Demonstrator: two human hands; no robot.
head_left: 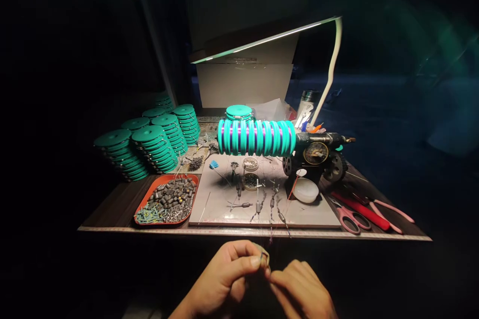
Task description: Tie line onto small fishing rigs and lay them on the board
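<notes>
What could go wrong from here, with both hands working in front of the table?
The bare left hand and right hand are before the dark brown table, so anything pinched there might drop into the darkness below.
One thin dark cord reaches the front edge; a hand could snag it.
The shallow orange tray of loose grey cylinders sits near that edge; a bump might spill it.
</notes>
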